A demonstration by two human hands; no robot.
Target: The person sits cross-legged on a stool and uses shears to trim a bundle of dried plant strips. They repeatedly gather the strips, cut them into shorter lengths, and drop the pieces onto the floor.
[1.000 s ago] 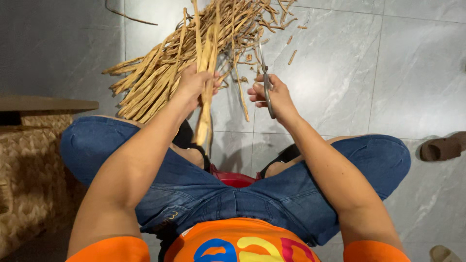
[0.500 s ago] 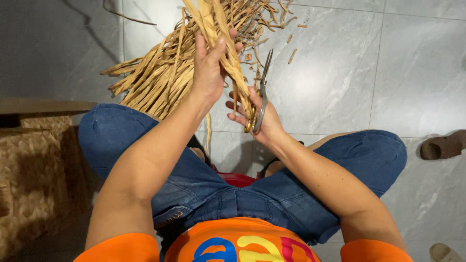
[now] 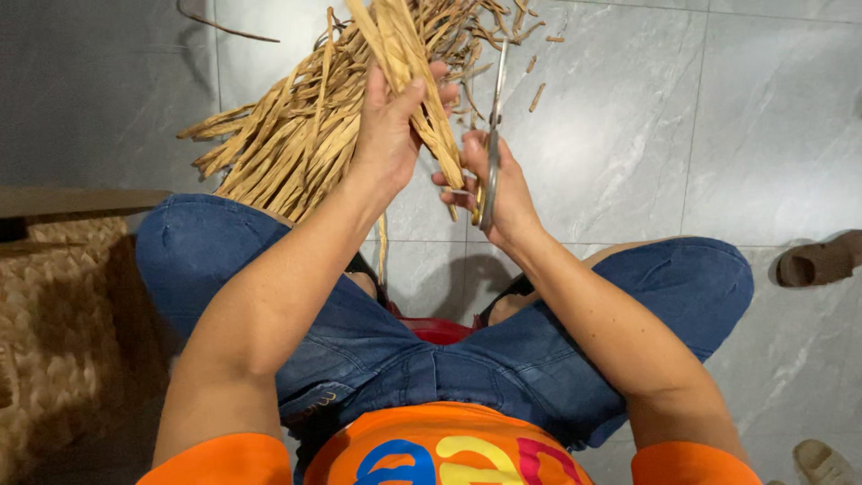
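Note:
My left hand (image 3: 392, 121) is raised and grips a bundle of dried tan plant strips (image 3: 409, 63) that runs up out of the top of the view. Just to its right my right hand (image 3: 496, 190) holds a pair of metal scissors (image 3: 492, 135), blades pointing up beside the bundle. A large heap of the same dried strips (image 3: 287, 144) lies on the grey tiled floor in front of my knees. One long strip (image 3: 382, 247) hangs down between my legs.
I sit low with knees apart in blue jeans. A woven basket-like surface (image 3: 54, 332) and a wooden board (image 3: 72, 202) are at the left. Short cut pieces (image 3: 536, 94) lie on the tiles. A brown sandal (image 3: 822, 260) rests at the right edge, another sandal (image 3: 822, 462) at bottom right.
My left hand has lifted the bundle of strips higher and toward the middle. My right hand with the scissors has moved left, close under the bundle.

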